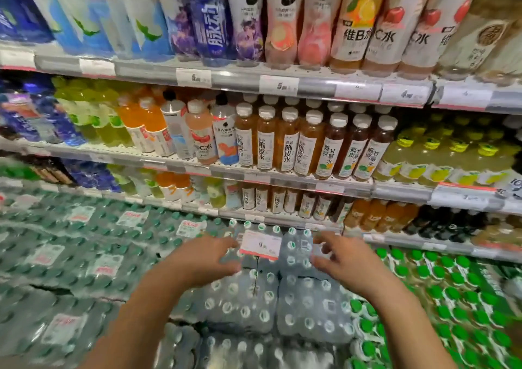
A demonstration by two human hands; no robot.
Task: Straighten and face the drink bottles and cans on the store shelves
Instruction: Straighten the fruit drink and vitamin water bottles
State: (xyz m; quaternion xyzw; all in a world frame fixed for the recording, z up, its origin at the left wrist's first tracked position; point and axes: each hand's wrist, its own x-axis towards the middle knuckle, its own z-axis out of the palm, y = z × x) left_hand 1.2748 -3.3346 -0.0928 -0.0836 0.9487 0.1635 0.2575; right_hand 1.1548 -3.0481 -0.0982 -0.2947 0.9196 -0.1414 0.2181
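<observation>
A white price card with a red lower edge stands on a thin stem above shrink-wrapped packs of water bottles, and everything else can be placed from it. The left hand is just left of the card, fingers loosely spread, fingertips near or touching its left edge; motion blur hides whether they make contact. The right hand is to the card's right, fingers apart and slightly bent over the wrapped packs, gripping nothing that can be made out. Both forearms run out of view at the bottom.

Above and behind the card, the middle shelf carries upright amber tea bottles with white caps, labels facing forward. Left of them are a pink bottle and orange bottles, tilted by the wide lens, and the row beyond them smears into blur. On the top shelf, above the card, tall bottles are cut off at the neck by the frame. Right of the card, green-capped packs are streaked, their labels unreadable. The figures on the card itself are only partly legible.
</observation>
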